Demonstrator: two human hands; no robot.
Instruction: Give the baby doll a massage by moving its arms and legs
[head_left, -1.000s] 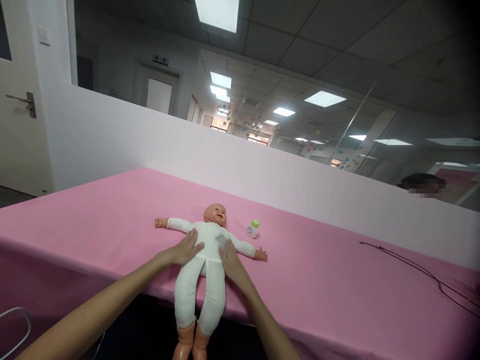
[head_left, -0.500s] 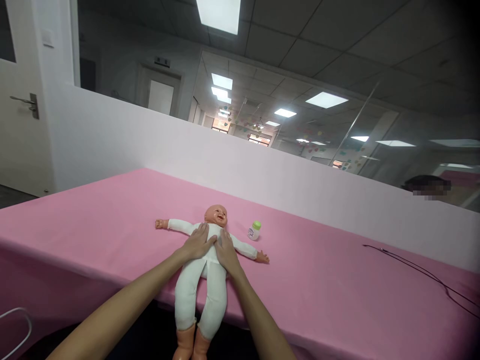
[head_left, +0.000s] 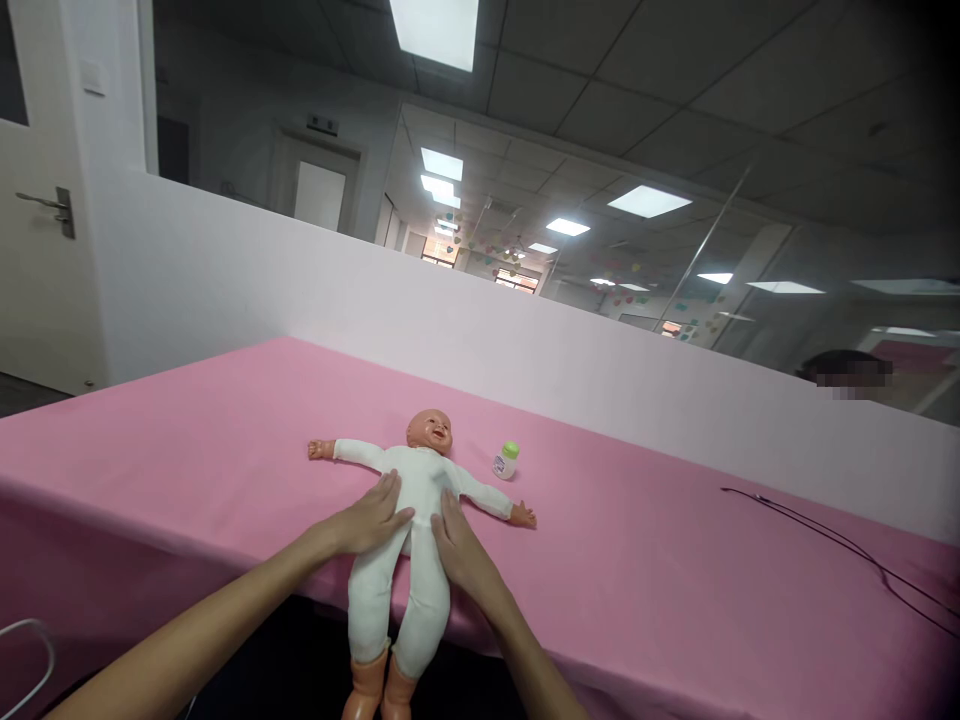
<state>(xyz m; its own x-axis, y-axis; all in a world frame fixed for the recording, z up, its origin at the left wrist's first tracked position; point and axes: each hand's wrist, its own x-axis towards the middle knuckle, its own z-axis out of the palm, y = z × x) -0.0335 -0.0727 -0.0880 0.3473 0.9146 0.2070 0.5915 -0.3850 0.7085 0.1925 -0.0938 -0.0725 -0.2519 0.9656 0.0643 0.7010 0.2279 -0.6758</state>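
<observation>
A baby doll (head_left: 417, 480) with a white cloth body lies on its back on the pink-covered table (head_left: 645, 560), arms spread and feet hanging over the near edge. Flat against the left side of its belly rests my left hand (head_left: 371, 515), fingers stretched out and thumb toward the middle. My right hand (head_left: 459, 540) lies along the opposite side of the belly and hip, its fingers extended. Neither hand grips anything. Right of the doll's head stands a small clear bottle (head_left: 505, 462) with a green cap, upright.
Thin black cables (head_left: 817, 527) lie across the table's right side. A low white wall (head_left: 480, 310) with glass above borders the far edge. Part of a person's head (head_left: 847, 368) shows behind the glass at right. A white cord (head_left: 45, 650) hangs at lower left.
Both hands have slid from the doll's chest down toward its belly and moved apart to its sides. The doll and the bottle stay in place.
</observation>
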